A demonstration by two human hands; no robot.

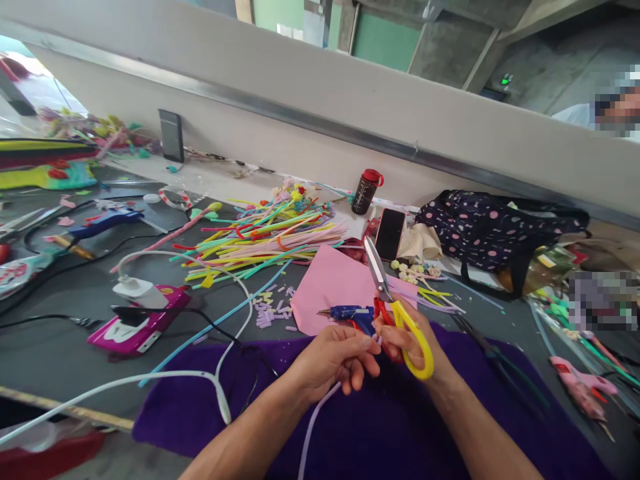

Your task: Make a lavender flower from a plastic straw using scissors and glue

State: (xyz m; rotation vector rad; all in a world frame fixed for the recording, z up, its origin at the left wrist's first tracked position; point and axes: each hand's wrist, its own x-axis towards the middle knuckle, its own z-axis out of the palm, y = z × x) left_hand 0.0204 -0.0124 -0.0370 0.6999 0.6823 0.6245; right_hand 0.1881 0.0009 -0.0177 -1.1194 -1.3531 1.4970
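Observation:
My left hand pinches a thin lilac pipe cleaner, whose length hangs down over the purple cloth. My right hand grips scissors with a yellow and red handle, their blades pointing up and away. Its fingertips meet those of my left hand at the strip's end. Just beyond my hands, a blue glue gun lies on a pink sheet. Short lilac and yellow cut pieces are scattered left of the sheet.
Many coloured pipe cleaners lie bundled behind. A magenta power strip with white and black cables stands at left. A dark bottle, a phone and a patterned bag line the back. Pliers and a pink glue gun lie at right.

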